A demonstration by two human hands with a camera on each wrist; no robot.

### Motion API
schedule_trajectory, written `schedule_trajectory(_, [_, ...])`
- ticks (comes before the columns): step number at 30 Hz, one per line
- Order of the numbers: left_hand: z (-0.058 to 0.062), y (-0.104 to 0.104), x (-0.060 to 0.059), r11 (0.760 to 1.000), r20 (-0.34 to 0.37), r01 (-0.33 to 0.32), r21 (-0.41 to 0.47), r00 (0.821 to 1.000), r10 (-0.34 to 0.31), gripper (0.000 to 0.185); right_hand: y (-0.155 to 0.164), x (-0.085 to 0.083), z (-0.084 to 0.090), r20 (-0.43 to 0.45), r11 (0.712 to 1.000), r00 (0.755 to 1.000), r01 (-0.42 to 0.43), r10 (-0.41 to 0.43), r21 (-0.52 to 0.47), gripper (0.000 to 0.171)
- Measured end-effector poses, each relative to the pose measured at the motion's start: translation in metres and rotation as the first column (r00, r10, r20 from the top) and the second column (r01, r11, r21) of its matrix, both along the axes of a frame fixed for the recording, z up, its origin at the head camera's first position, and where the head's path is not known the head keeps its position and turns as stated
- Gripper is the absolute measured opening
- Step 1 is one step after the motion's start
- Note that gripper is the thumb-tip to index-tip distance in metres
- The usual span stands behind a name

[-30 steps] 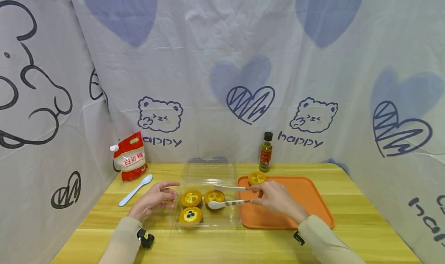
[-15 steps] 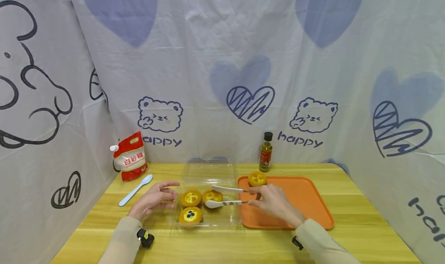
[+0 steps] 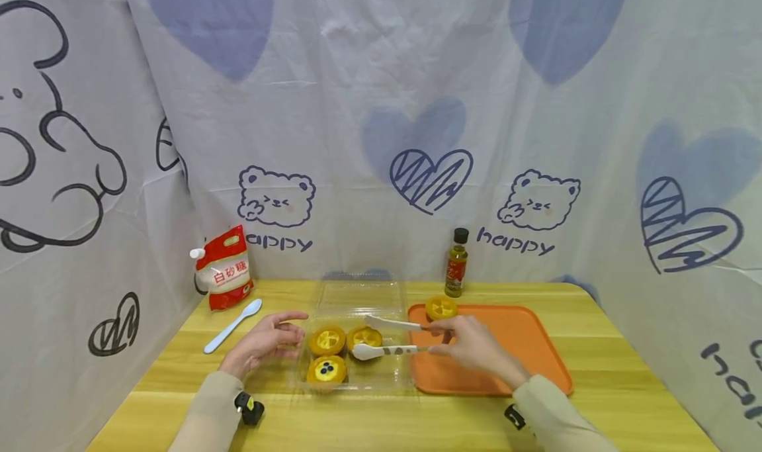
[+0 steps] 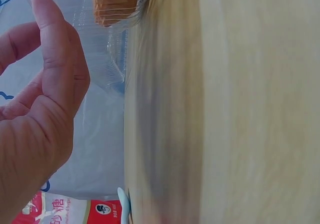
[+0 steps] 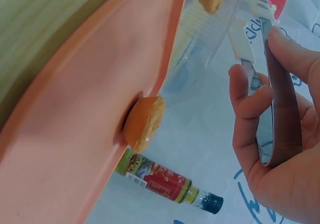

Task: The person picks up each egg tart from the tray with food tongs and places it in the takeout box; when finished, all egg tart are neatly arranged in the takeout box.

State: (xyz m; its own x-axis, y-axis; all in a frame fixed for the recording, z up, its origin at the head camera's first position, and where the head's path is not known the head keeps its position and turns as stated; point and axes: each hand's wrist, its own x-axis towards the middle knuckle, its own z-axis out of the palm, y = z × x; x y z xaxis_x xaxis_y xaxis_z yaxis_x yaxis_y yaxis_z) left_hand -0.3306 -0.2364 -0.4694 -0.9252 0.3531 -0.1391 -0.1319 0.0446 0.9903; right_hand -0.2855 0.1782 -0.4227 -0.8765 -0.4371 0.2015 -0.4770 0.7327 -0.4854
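My right hand (image 3: pixel 476 347) holds a pair of tongs (image 3: pixel 400 350), pinching the metal arms between thumb and fingers, as the right wrist view shows. The white, grey-spotted tips stand apart, on the far and near sides of a custard tart (image 3: pixel 366 337) at the back of a clear plastic box (image 3: pixel 387 376). To that tart's left sits another fruit-topped tart (image 3: pixel 327 340), and before it a tart with blueberries (image 3: pixel 327 369). My left hand (image 3: pixel 264 343) is beside the box's left wall, fingers loosely bent and holding nothing; the left wrist view shows it before the clear plastic.
The box's lid (image 3: pixel 357 298) stands raised at the back. To the right, an orange tray (image 3: pixel 506 366) bears one tart (image 3: pixel 441 308) at its far left corner. An oil bottle (image 3: pixel 456 267) stands behind it. At left are a sugar bag (image 3: pixel 229 276) and a pale blue spoon (image 3: pixel 232 327).
The tongs have shifted slightly left, and the tart between their tips has slid a little left too, nearer its neighbour. The left hand keeps its place.
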Motion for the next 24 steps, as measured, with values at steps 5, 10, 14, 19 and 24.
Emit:
schedule_trajectory(5, [-0.001, 0.000, 0.000, 1.000, 0.016, -0.003, 0.002, 1.000, 0.003, 0.057, 0.007, -0.001, 0.000, 0.034, 0.999, 0.999, 0.006, -0.005, -0.048, 0.042])
schedule_trajectory(10, [-0.001, 0.001, -0.002, 1.000, 0.013, -0.008, 0.005, 1.000, 0.008, 0.055, 0.015, -0.003, 0.000, 0.054, 0.993, 0.998, 0.039, -0.033, -0.112, 0.041])
schedule_trajectory(14, [-0.001, 0.000, -0.002, 1.000, 0.021, -0.009, 0.001, 1.000, 0.009, 0.056, 0.023, -0.005, -0.002, 0.068, 0.987, 0.996, 0.064, -0.054, -0.147, 0.041])
schedule_trajectory(19, [0.000, 0.000, -0.004, 1.000, 0.016, -0.002, 0.011, 1.000, 0.002, 0.057, 0.037, -0.007, -0.005, 0.063, 0.979, 0.995, 0.089, -0.078, -0.183, 0.041])
schedule_trajectory(24, [0.001, 0.000, -0.004, 1.000, 0.015, -0.003, 0.007, 1.000, 0.003, 0.056, 0.051, -0.008, -0.008, 0.080, 0.968, 0.992, 0.115, -0.099, -0.222, 0.045])
